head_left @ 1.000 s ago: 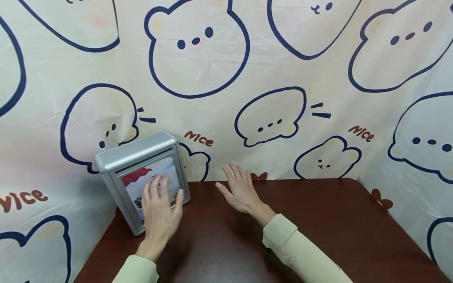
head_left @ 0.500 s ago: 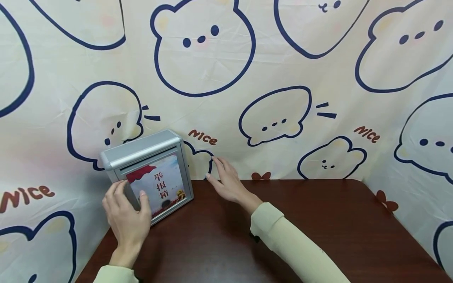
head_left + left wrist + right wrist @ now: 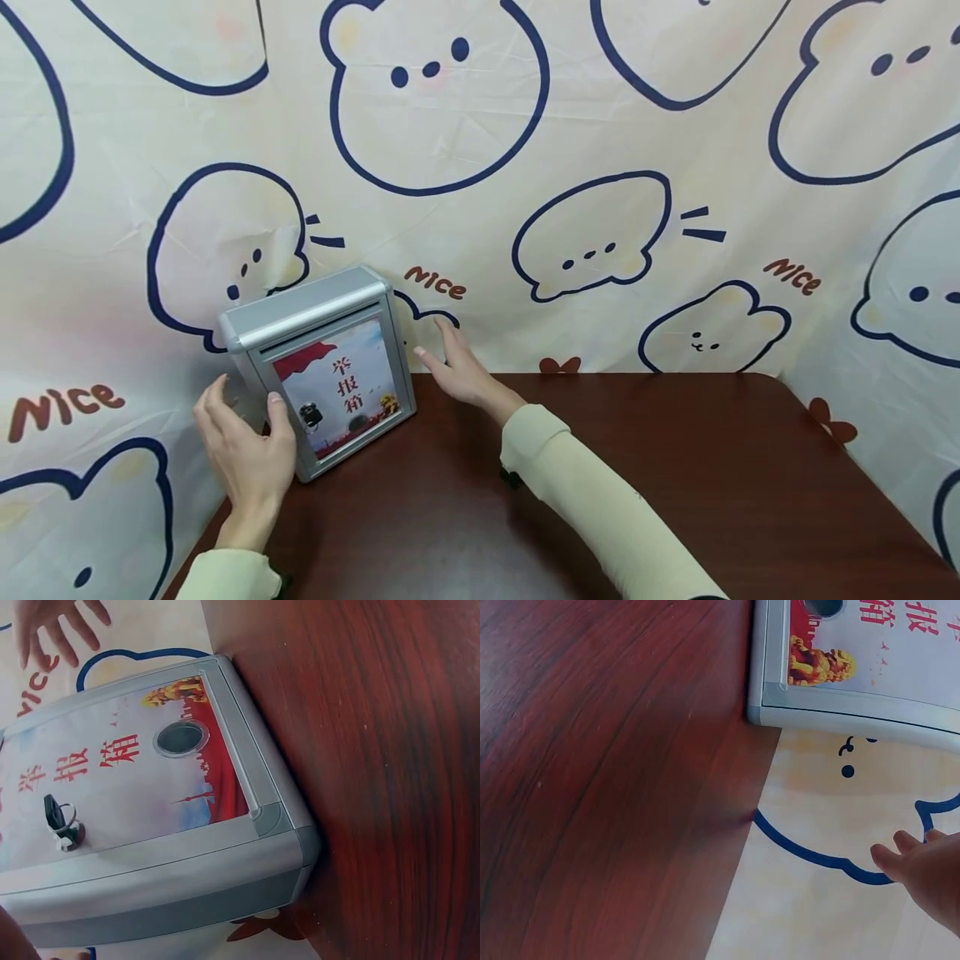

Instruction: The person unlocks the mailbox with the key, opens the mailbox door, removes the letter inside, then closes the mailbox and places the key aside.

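Observation:
A silver-grey metal drop box [image 3: 322,308] stands upright at the table's back left, with a slot near its top and a printed front panel [image 3: 341,387]. A key with a ring [image 3: 64,825] sits in its lock, and a round window [image 3: 181,739] shows lower on the panel. My left hand [image 3: 251,446] is at the box's left side, thumb apart from the bent fingers; whether it touches the box I cannot tell. My right hand [image 3: 465,371] reaches toward the box's right side, fingers extended, with a gap between; it also shows in the right wrist view [image 3: 930,874].
The dark brown wooden table [image 3: 600,483] runs along a cream cloth backdrop [image 3: 465,233] printed with blue-outlined bears. The box stands close to the backdrop at the table's back left corner.
My left hand has moved left and down from in front of the panel to the box's left side. My right hand has moved left toward the box. The box stays in place.

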Demonstrator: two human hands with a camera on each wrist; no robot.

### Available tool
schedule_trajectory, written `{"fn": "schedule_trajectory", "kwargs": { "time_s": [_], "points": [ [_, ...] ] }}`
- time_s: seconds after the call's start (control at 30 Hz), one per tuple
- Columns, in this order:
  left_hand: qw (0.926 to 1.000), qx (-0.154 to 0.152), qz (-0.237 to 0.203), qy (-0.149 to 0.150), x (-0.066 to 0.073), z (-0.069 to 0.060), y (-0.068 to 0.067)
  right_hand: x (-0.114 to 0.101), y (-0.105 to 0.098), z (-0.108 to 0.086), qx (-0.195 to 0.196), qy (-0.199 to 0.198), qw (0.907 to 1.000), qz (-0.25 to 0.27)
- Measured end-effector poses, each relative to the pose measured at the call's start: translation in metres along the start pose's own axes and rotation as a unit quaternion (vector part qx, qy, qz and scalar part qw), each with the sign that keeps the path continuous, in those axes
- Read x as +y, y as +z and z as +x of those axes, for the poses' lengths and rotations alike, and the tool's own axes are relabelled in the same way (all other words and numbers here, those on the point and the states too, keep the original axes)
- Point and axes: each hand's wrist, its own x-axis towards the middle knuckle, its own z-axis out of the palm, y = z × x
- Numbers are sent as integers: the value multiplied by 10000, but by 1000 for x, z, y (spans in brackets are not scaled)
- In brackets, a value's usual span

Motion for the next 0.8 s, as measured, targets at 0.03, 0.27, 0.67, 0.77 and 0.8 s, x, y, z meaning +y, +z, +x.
{"fn": "schedule_trajectory", "kwargs": {
  "time_s": [0.03, 0.27, 0.67, 0.77, 0.8],
  "points": [
    [9999, -39, -42, -109, -1, 1, 1, 0, 1, 2, -9, 56, 10000, 77],
    [9953, -581, -157, -765, -4, 3, 6, -3, 14, 10, -67, 319, 9987, 402],
    [9901, -1078, -72, -899, -6, 6, 11, -15, 32, 17, -279, 216, 9986, 384],
    [9898, -1109, -52, -898, -6, 7, 11, -16, 37, 21, -294, 183, 9980, 535],
    [9895, -1121, -48, -911, -6, 7, 11, -17, 39, 21, -329, 131, 9976, 591]
  ]
}}
